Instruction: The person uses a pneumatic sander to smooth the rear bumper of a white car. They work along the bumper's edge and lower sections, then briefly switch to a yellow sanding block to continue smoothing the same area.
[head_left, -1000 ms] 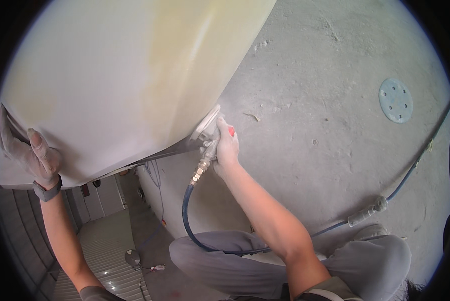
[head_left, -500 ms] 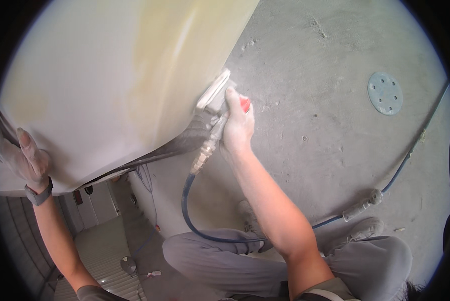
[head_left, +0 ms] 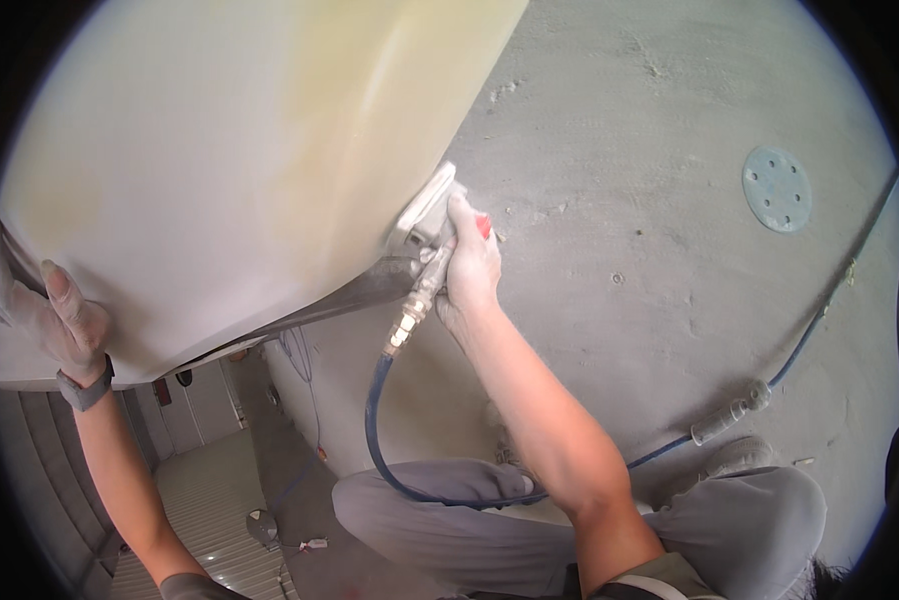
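Observation:
In my right hand (head_left: 472,265), closed round it, is a dusty air sander (head_left: 427,212) with a red part showing by my fingers. Its white pad lies along the right edge of a large pale vehicle body panel (head_left: 199,180) with yellowish patches. A blue air hose (head_left: 372,400) runs from the sander's metal fitting across my legs. At the panel's far left side, my left hand (head_left: 69,315) rests with its thumb stretched apart, beside a dark opening. The other fingers are partly in shadow. Pale dust covers both hands.
On the grey concrete floor (head_left: 619,350) lies a round sanding disc (head_left: 777,190) with several holes. A hose coupling (head_left: 731,413) sits near my right knee, its hose running up the right side. Thin cables (head_left: 304,370) and a ribbed pale surface (head_left: 204,505) show at lower left.
The sander and my right hand have moved slightly down along the panel's edge. My left hand stays in place on the panel. The whole view has shifted a little.

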`<state>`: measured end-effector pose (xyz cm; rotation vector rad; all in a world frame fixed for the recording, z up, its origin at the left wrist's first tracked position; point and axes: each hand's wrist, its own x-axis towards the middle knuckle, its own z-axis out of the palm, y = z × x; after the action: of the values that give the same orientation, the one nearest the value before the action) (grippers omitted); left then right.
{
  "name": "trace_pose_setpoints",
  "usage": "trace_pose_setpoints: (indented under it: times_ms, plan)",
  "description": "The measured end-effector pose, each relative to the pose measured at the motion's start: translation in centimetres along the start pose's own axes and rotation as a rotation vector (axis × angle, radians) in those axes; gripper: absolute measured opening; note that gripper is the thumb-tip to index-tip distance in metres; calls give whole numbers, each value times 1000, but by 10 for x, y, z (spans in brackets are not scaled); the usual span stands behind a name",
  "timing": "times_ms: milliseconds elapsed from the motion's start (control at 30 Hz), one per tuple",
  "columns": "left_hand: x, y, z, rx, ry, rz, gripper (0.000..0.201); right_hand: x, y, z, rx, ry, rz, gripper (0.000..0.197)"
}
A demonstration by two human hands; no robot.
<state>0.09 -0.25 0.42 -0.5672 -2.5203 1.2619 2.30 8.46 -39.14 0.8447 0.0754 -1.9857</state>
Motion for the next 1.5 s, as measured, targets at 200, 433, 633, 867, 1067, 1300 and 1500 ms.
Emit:
trace_pose_setpoints:
  times_ms: [200, 433, 633, 867, 1067, 1300, 1500]
  plan:
    - [6, 5, 1, 14, 9, -12, 71, -14, -124, 48, -273, -140, -394, 38]
    - [7, -2, 0, 15, -12, 31, 69, -14, -85, 38, -194, -70, -337, 35]
    - [-33, -26, 5, -11, -67, -112, 76, 3, 22, -9, -48, -24, -22, 30]
    - [-33, -19, 4, -34, -80, -188, 76, 4, 84, -26, 14, 112, 255, 32]
    - [4, -1, 0, -6, 7, 39, 68, 2, 28, -7, -22, 16, 100, 32]
    - [11, 4, 2, -3, 34, 80, 61, -11, -123, 50, -228, -87, -360, 38]
    - [8, -1, 1, 11, 15, 80, 57, -19, -111, 49, -293, -80, -435, 40]
